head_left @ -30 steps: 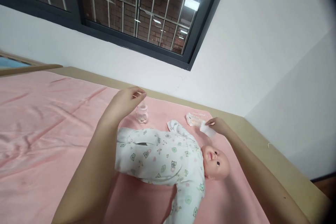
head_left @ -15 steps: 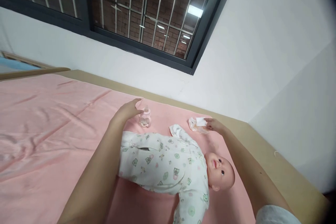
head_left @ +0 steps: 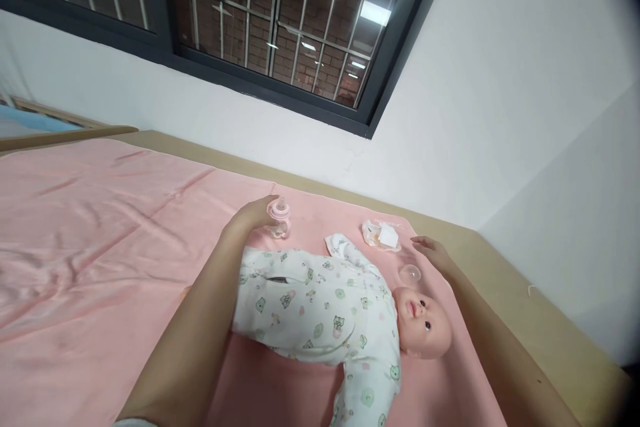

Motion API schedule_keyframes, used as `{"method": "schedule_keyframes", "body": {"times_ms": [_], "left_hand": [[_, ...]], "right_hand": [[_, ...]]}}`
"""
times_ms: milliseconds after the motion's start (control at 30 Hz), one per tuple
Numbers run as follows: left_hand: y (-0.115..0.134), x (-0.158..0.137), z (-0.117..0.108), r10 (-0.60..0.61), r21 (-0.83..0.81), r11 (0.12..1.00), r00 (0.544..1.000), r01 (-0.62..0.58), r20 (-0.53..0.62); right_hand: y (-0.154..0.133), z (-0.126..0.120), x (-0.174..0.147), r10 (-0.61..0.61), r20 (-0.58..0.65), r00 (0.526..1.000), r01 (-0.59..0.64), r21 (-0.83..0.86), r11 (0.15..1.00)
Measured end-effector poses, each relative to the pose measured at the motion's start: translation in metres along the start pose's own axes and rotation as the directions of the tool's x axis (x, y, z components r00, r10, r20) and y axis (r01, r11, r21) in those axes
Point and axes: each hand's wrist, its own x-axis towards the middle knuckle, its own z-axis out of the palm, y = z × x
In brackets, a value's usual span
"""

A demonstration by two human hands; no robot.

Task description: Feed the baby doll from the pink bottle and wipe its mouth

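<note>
My left hand [head_left: 257,212] is closed round a small pink-topped baby bottle [head_left: 280,217] with a clear body; some fingers are hidden behind it. My right hand [head_left: 431,250] is open and empty, its fingers stretched toward a crumpled clear wrapper [head_left: 371,233] with a white piece of paper [head_left: 389,235] on it, a little apart from both. A clear dome-shaped cap [head_left: 410,275] lies between that hand and the doll's head. The baby doll [head_left: 320,307], in a white patterned outfit, lies on its back between my arms, head to the right.
A pink blanket [head_left: 125,213] with creases on its left side covers the bed or table. Its tan edge [head_left: 510,280] shows along the back and right. Behind rise a white wall [head_left: 300,140] and a barred, dark-framed window [head_left: 275,20].
My left hand has closed on the baby bottle. My right hand has let go of the white paper and drawn back right, and the clear cap is now plainly visible.
</note>
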Motion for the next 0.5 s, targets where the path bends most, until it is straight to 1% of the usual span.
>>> {"method": "schedule_keyframes", "body": {"times_ms": [67, 133, 233, 300, 400, 500], "left_hand": [[0.000, 0.001, 0.003, 0.024, -0.028, 0.999, 0.999, -0.024, 0.024], [-0.003, 0.003, 0.008, 0.033, -0.052, 0.998, 0.999, -0.031, 0.042], [-0.009, 0.009, 0.017, 0.023, -0.076, 0.997, 0.999, -0.020, 0.043], [-0.014, 0.012, 0.022, 0.017, -0.097, 0.995, 0.999, -0.013, 0.042], [-0.019, 0.015, 0.029, 0.023, -0.144, 0.990, 0.998, -0.014, 0.059], [-0.022, 0.017, 0.034, 0.014, -0.172, 0.985, 0.998, -0.003, 0.064]], "right_hand": [[0.013, 0.002, -0.014, -0.031, 0.073, 0.997, 0.031, -0.008, 0.999], [0.025, 0.007, -0.025, -0.026, 0.122, 0.992, 0.022, 0.037, 0.999], [0.038, 0.017, -0.036, -0.050, 0.121, 0.991, 0.022, 0.223, 0.975], [0.043, 0.023, -0.041, -0.076, 0.108, 0.991, 0.039, 0.309, 0.950], [0.049, 0.029, -0.048, -0.102, 0.125, 0.987, 0.055, 0.331, 0.942], [0.052, 0.031, -0.055, -0.133, 0.181, 0.974, 0.056, 0.377, 0.924]]}}
